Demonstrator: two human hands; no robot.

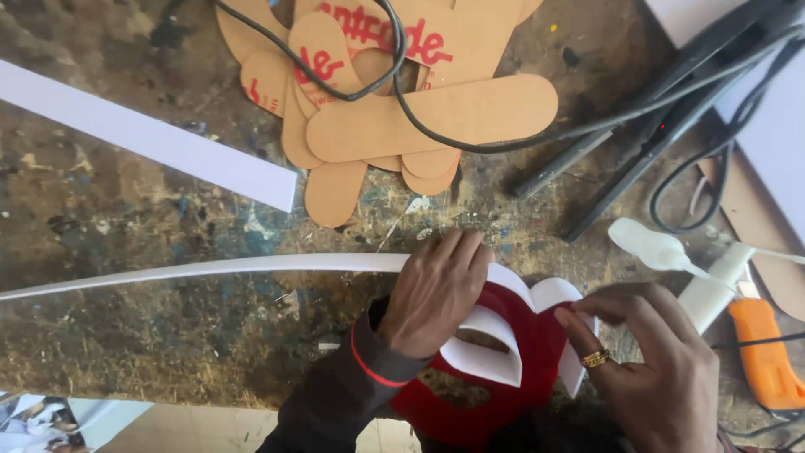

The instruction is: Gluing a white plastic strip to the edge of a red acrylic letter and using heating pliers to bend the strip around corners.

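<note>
Paint-stained table [126,210]: flat white strip [151,138] at far left w/ a long thin white strip [193,273] below it, curving right into the work. Top centre, pile of rounded cardboard cutouts [419,117] w/ black cable [402,92] looped over. Left hand [436,294] lies palm down, fingers flat, pressing the strip end onto a red shape [528,352] edged w/ white foam. Right hand [654,361], ring on, pinches the white edge [558,295] btw thumb & forefinger. Further right: glue gun [671,252], orange knife [767,356], black stand [662,126].
</note>
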